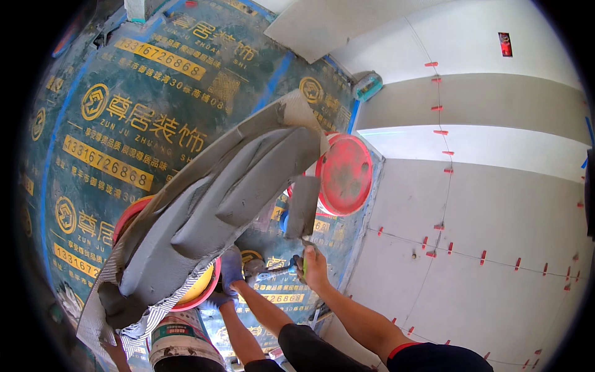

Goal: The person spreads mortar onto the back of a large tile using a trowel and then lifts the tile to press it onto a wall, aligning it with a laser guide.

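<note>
The tile (300,111) lies over a red-rimmed bucket (214,286). Mortar (217,204) covers most of it; levelling appears outstanding. Trowel (302,208): handle enclosed by my right hand (316,270). At the tile's lower corner, my left hand (114,354): grip, I cannot tell.

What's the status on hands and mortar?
Right hand gripping trowel. Left hand at near end of slab, grip unclear. Grey mortar ridged across slab. Red-lidded bucket by far end.

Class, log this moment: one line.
grey mortar: atop beige rectangular slab | right hand: grips green-handled flat trowel | left hand: by slab's lower edge, grip hidden
</note>
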`<state>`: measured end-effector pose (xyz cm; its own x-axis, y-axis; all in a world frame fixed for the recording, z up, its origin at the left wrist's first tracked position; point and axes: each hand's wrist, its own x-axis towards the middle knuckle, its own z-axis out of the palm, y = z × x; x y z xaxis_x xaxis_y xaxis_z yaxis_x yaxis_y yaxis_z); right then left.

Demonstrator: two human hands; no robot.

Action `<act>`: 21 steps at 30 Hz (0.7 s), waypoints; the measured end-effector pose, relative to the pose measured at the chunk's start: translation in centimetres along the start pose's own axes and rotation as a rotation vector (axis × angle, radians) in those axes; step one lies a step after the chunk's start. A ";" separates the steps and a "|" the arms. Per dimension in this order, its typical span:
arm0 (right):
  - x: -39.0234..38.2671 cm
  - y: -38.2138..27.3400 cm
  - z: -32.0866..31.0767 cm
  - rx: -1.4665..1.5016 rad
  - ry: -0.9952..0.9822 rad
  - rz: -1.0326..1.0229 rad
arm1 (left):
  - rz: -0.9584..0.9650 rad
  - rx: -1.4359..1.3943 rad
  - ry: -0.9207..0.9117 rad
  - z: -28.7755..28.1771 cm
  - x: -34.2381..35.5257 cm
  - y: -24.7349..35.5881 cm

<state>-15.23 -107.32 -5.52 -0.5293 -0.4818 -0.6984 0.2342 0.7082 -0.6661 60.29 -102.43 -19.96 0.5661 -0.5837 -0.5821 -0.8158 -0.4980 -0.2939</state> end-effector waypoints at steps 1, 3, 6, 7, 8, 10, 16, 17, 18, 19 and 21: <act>0.4 -0.6 -1.5 -0.024 0.061 -0.019 | 0.084 -0.050 -0.041 2.0 0.0 4.6; 2.7 -0.7 -1.4 -0.549 0.135 -0.334 | 0.161 -0.026 -0.017 1.4 1.8 6.2; 3.8 0.7 6.8 -0.529 0.035 -0.310 | 0.039 0.074 0.111 -5.1 2.5 -8.6; 6.1 1.8 1.8 -0.511 0.161 -0.276 | 0.131 0.016 0.061 -1.1 3.4 -1.2; 6.4 2.3 3.2 -0.434 0.174 -0.236 | 0.132 -0.023 0.060 -2.3 2.7 -3.9; 5.9 2.4 4.0 -0.278 0.265 0.062 | 0.093 -0.019 0.062 -2.7 0.9 -6.0; 1.4 1.5 1.0 -0.186 0.203 -0.080 | 0.111 -0.169 -0.013 -5.3 -0.8 -0.7; 0.1 1.3 1.4 -0.324 0.138 -0.179 | 0.074 -0.123 -0.042 -5.2 -1.3 1.0; -1.2 1.6 2.4 -0.443 0.036 -0.222 | 0.039 -0.072 -0.065 -5.5 -1.6 2.2; -2.2 2.3 3.6 -0.554 -0.067 -0.270 | 0.041 -0.065 -0.067 -5.7 -1.4 2.3; -3.3 4.3 6.7 -0.695 -0.214 -0.512 | 0.069 -0.103 -0.098 -6.0 -1.7 3.3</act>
<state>-7.01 -106.15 -7.86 -0.2533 -0.8620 -0.4392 -0.5737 0.4993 -0.6492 57.35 -106.94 -15.42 0.4906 -0.5564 -0.6707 -0.8331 -0.5250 -0.1738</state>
